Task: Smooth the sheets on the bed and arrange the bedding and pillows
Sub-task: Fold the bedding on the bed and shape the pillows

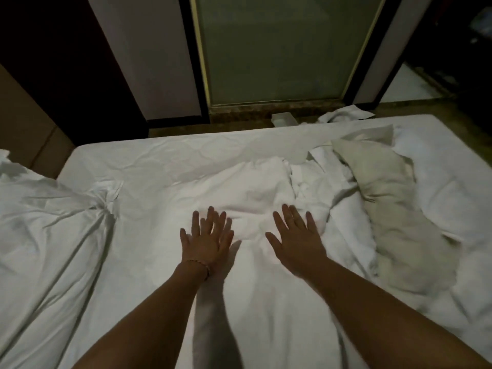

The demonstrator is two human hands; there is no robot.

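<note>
Pressing flat with splayed fingers, the left hand and right hand smooth a bunched white sheet mid-bed; a sideways push could shove wrinkles toward the rumpled pillow alongside.

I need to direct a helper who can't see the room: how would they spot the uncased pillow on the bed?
Start at the bed with its white sheet, then look to its right side, beyond the right hand. The pillow lies there slantwise among crumpled white bedding. Its duller, greyish-beige colour sets it apart from the brighter white linen around it.
</note>
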